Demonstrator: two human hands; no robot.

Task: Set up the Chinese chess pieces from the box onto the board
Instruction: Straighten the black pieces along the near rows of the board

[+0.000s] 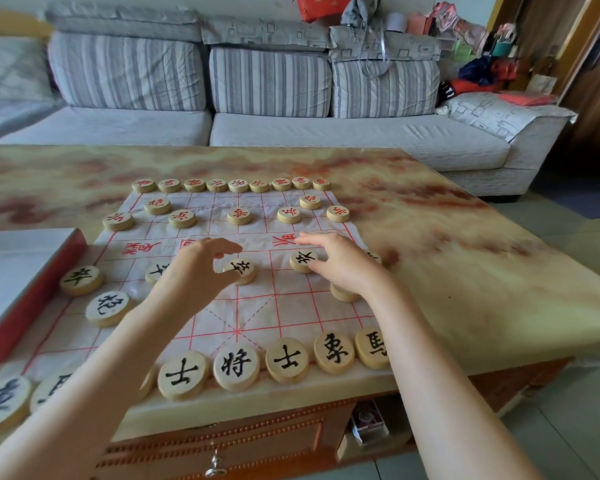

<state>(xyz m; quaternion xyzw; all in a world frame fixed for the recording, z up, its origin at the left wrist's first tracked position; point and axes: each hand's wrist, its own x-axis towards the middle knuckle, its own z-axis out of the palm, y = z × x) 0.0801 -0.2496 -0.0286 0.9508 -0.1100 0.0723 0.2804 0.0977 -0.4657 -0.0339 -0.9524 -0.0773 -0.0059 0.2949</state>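
A thin white board sheet with red lines (284, 306) lies on the marbled table. Round wooden pieces with red characters (239, 215) fill its far rows, and black-lettered ones (236, 366) line the near edge. My left hand (194, 268) pinches the centre black soldier piece (240, 270) between thumb and forefinger. My right hand (340, 263) lies flat with straight fingers, touching another black soldier piece (302, 260); a further piece (343, 292) is half hidden under its wrist. The box (25, 282), red-edged with a grey inside, sits at the left.
A grey striped sofa (271, 109) stands behind the table, with bags piled at its right end. The table's near edge (291, 393) lies just past the black back row, with wooden drawers below. Bare table surface (465, 258) stretches to the right of the board.
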